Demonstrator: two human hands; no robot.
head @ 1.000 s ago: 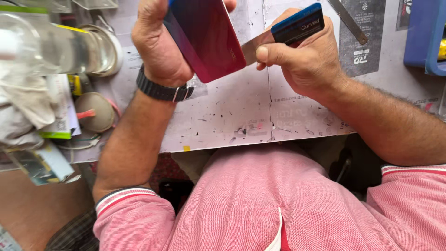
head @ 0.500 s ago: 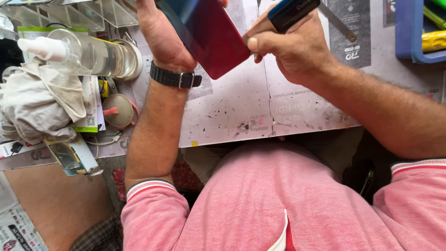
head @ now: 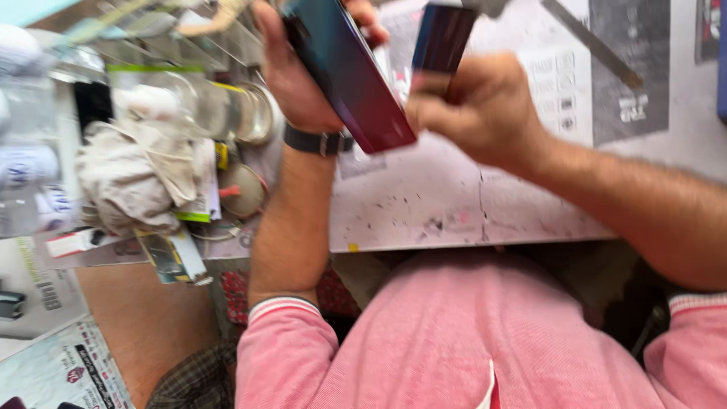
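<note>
Head camera looked straight down, and nearest to me was the pink shirt (head: pixel 469 341), filling the lower part of the view, with both forearms reaching away from it to the bench (head: pixel 454 204).

Past the bench edge, the left hand (head: pixel 299 83) held a phone (head: pixel 348 72) with a back that shaded from blue-green to red. The fingers were wrapped around its far edge and the thumb side pressed against the near one, so the phone stood tilted on its side in the air above the bench, not resting on it. I judged that grip was meant to keep one long edge exposed toward the other hand. A dark watch (head: pixel 318 142) sat on that wrist.

The right hand (head: pixel 481 110) was closed in a fist around a dark blue tool handle (head: pixel 443 38), which rose up beside the phone's edge. The blur hid whether the tool's tip touched the phone.

Left of the hands lay a crumpled white rag (head: pixel 132 178), and behind it a clear plastic jar (head: pixel 182 106) on its side, with round lids (head: pixel 242 189) near its mouth. I could not tell what the jar held. Farther off, a thin metal strip (head: pixel 587 42) lay on the printed paper.
</note>
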